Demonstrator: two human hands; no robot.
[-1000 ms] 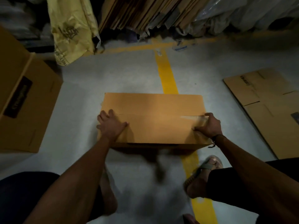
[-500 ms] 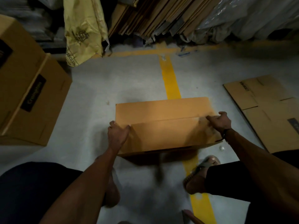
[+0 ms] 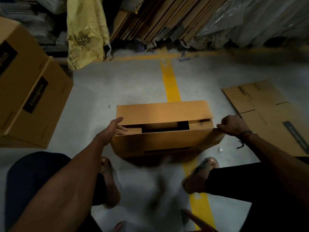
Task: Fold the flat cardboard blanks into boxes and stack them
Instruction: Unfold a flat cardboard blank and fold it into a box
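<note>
since a second ago both top flaps of the tan corrugated cardboard box (image 3: 165, 139) have lifted; right hand (image 3: 231, 125) fingers pinch the near flap, left hand (image 3: 115, 127) fingers reach straight inside. a slipped pinch could drop that flap onto them.

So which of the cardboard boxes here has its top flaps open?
The box on the yellow floor line, between both hands; the two stacked boxes at left are closed.
</note>
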